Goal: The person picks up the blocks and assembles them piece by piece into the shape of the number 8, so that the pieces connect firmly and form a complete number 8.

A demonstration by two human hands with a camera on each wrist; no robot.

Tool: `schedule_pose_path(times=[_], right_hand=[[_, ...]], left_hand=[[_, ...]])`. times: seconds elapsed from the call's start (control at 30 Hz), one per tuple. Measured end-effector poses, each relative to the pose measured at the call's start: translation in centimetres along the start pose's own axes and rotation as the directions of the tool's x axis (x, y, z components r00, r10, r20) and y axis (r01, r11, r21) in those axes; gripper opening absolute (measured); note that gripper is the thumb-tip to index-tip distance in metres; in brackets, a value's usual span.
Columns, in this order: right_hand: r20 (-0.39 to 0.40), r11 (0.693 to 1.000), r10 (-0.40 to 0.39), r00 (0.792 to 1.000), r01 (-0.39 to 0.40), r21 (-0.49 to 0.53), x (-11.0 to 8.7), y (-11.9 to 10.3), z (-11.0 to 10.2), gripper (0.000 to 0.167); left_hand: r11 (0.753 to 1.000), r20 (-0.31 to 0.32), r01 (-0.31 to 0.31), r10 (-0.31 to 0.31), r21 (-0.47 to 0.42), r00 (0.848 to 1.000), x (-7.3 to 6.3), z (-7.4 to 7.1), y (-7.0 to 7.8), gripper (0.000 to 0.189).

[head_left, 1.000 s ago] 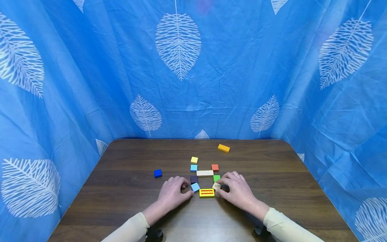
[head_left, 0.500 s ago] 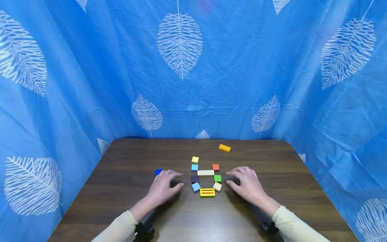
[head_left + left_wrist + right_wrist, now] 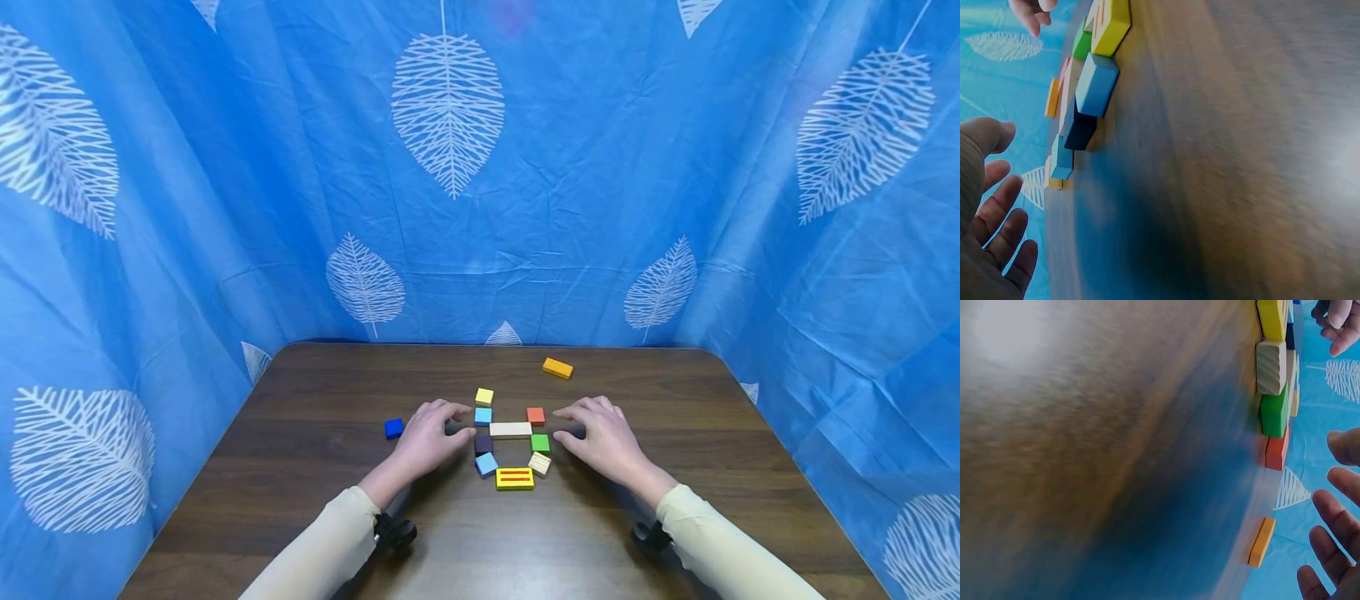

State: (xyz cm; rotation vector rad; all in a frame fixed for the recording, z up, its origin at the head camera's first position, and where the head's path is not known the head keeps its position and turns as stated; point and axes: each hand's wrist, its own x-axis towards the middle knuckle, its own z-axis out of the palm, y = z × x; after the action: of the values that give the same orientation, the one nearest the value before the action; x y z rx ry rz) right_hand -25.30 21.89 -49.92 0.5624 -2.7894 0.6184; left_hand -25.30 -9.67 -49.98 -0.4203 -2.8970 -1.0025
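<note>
"What does the left hand [image 3: 431, 439] grip?"
"Nothing; its fingers are loose and apart, left of the pale block [image 3: 511, 431]."
"And the right hand [image 3: 606, 439]?"
"Released too, right of the pale block."
"The others?"
"A light blue block [image 3: 483, 417] beyond its left end, a red block [image 3: 535, 417] beyond its right, the striped yellow block [image 3: 514, 479] on its near side."

Head view: bright; tabletop [image 3: 480, 542] glare at six o'clock. Wrist views: grain blurred; glare at three (left), ten (right).
</note>
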Motion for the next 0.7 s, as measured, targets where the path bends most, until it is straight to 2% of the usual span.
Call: schedule_pose_path(times=[0.17,0.4,0.7], right_hand=[[-0.001,1.000,0.014,1.000,-0.014,0.010,1.1,0.2,0.4,0.034],[0.022,0.998,0.051,0.998,-0.052,0.039,2.3,0.1,0.5,0.036],[0.046,0.997,0.054,0.997,-0.057,0.053,3.8,0.0,0.8,0.038]], left_hand=[[0.999,0.026,0.037,-0.036,-0.024,0.999,1.2,0.4,-0.1,0.038],[0.997,0.060,0.077,-0.075,-0.025,0.995,2.3,1.0,-0.9,0.039],[0.997,0.076,0.062,-0.059,-0.040,0.995,3.3,1.9,-1.8,0.036]])
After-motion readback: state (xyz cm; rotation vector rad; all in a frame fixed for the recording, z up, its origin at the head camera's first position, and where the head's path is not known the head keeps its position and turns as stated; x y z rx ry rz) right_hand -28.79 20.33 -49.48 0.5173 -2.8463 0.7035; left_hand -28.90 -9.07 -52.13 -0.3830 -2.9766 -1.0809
